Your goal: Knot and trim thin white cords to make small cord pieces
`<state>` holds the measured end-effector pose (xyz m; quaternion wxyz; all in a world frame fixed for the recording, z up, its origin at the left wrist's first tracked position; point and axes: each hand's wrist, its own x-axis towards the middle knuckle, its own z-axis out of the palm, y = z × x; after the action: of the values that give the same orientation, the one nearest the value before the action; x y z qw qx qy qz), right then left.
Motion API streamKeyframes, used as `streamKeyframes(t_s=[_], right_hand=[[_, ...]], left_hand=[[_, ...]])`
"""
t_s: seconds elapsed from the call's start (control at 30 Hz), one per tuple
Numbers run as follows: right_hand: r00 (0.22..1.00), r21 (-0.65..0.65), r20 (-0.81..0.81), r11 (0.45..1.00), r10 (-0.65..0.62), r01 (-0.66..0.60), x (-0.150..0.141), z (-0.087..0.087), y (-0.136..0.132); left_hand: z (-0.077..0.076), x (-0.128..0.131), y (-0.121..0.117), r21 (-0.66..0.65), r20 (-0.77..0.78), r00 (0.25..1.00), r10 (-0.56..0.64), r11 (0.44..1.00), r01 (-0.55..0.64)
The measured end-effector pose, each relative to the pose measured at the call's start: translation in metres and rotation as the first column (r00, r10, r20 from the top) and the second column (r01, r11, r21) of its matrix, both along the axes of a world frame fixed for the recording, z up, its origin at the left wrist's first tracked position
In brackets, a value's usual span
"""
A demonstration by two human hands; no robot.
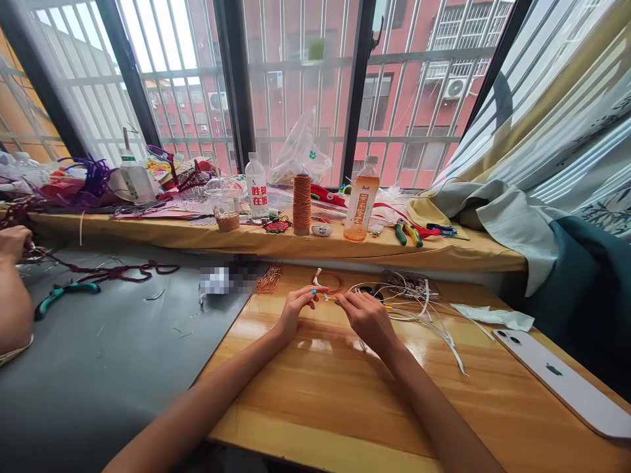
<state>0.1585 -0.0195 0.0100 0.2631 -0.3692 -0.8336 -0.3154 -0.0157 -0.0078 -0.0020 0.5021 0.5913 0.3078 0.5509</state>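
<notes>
Over the wooden table, my left hand [299, 310] is closed in a pinch on a thin white cord [317, 277], whose end sticks up above the fingertips. Close beside it, my right hand [367, 318] grips a slim yellow stick [389, 307]; its front end points toward the left fingers and touches white material there. Its exact kind is too small to make out. Just behind the hands lies a coil of copper-coloured wire [335, 282]. Loose white cords [451, 341] spread to the right of my right hand, near a clear box of small pieces [414, 286].
A bundle of copper wire pieces [269, 279] lies left. At right are a phone [552, 378] and a tissue [493, 316]. The ledge bears a wire spool [302, 207], an orange drink bottle [361, 207], a cup [227, 213] and pliers [408, 233]. Another person's arm [12, 295] is far left.
</notes>
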Motion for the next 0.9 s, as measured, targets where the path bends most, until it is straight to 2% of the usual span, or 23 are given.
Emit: streamKeyframes(t_s=[0.13,0.23,0.3,0.4,0.5,0.67,0.73,0.8,0.87,0.9], right_hand=[[1.000,0.021,-0.020,1.000,-0.005,0.005,0.000,0.002,-0.002],[1.000,0.031,-0.024,0.999,-0.015,0.016,0.001,0.003,-0.003],[1.000,0.036,-0.024,0.999,-0.018,0.019,0.001,0.003,-0.003],[1.000,0.041,-0.026,0.999,-0.010,0.011,0.002,0.003,-0.003],[1.000,0.004,-0.011,1.000,0.020,-0.020,0.001,0.004,-0.003],[0.998,-0.196,-0.007,0.979,0.063,-0.063,-0.001,0.010,-0.007],[0.998,-0.326,-0.041,0.944,0.041,-0.052,-0.003,0.013,-0.009],[0.995,-0.468,-0.099,0.884,-0.023,-0.026,-0.006,0.016,-0.011],[0.979,-0.632,-0.170,0.775,-0.113,-0.020,-0.007,0.019,-0.010],[0.966,-0.717,-0.209,0.696,-0.151,-0.046,-0.008,0.020,-0.009]], left_hand=[[0.001,0.005,0.001,-0.018,0.034,0.999,0.033,0.999,-0.033],[0.001,0.008,0.003,-0.117,0.068,0.993,0.101,0.989,-0.093],[0.001,0.008,0.005,-0.183,0.037,0.991,0.127,0.976,-0.119],[0.004,0.006,0.006,-0.235,-0.018,0.998,0.065,0.970,-0.067],[0.009,0.005,0.005,-0.263,-0.005,1.000,-0.022,0.964,0.020],[0.012,0.004,0.004,-0.211,0.001,0.998,-0.055,0.976,0.054],[0.012,0.004,0.004,-0.176,-0.036,0.998,-0.058,0.983,0.051],[0.011,0.004,0.004,-0.155,-0.070,0.996,-0.058,0.987,0.046],[0.009,0.004,0.005,-0.136,-0.096,0.993,-0.066,0.989,0.053],[0.008,0.004,0.005,-0.126,-0.109,0.991,-0.080,0.990,0.066]])
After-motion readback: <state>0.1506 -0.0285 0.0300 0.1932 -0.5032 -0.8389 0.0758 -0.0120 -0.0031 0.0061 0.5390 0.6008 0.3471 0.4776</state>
